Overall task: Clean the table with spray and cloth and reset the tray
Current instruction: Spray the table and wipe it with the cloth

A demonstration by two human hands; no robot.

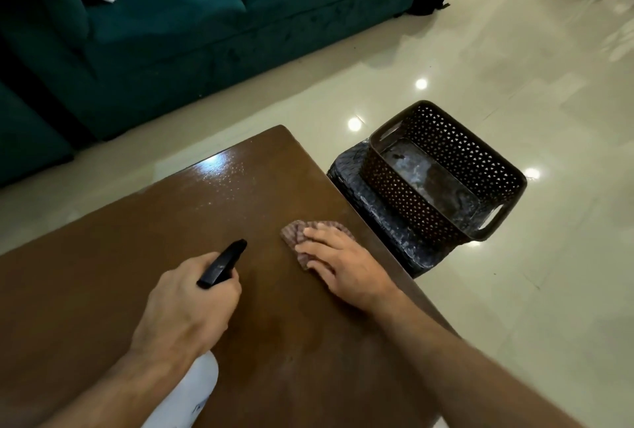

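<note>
My left hand grips a spray bottle with a white body and a black nozzle head that points at the brown wooden table. Fine droplets glisten on the table's far corner. My right hand lies flat on a reddish checked cloth, pressing it onto the table near the right edge. A dark perforated basket tray sits on a dark woven stool beside the table, with nothing in it.
A teal sofa with a white cushion runs along the far side. The dark woven stool stands close against the table's right edge. Glossy cream floor tiles spread to the right. Dark furniture legs show at the top right.
</note>
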